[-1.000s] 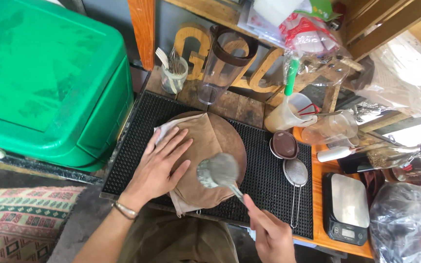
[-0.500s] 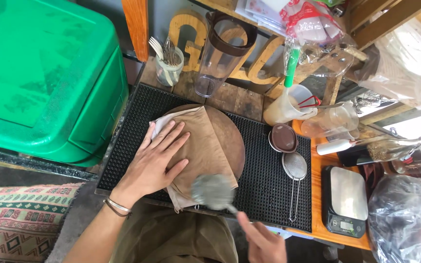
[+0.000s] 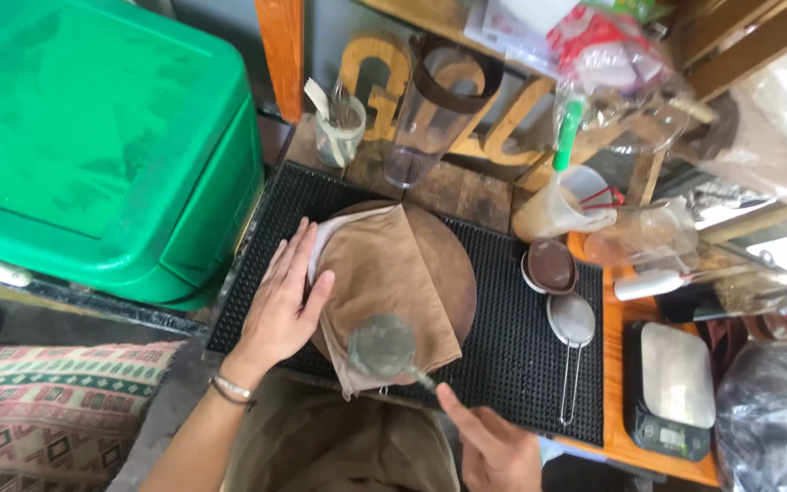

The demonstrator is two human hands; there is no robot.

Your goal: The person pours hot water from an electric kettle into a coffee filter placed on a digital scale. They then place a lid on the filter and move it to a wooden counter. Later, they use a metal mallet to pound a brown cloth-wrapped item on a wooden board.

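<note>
My left hand [image 3: 286, 305] lies flat, fingers spread, on the left edge of a folded brown cloth [image 3: 389, 282]. The cloth is draped over a round wooden board [image 3: 453, 260] on a black rubber mat [image 3: 512, 319]. My right hand [image 3: 494, 446], at the bottom edge, grips the handle of a small round metal strainer [image 3: 382, 348]. The strainer's mesh head hovers over or rests on the near part of the cloth; I cannot tell which.
A big green bin [image 3: 93, 137] stands at the left. At the right are a second strainer [image 3: 572, 323], a small brown-lidded dish [image 3: 550, 266], a digital scale [image 3: 674, 387], a plastic jug [image 3: 553, 208], a tall clear cup [image 3: 430, 118], a cup with utensils [image 3: 339, 128] and wooden letters behind.
My right hand drew the strainer toward the near edge of the cloth. My left hand slid slightly left on the cloth.
</note>
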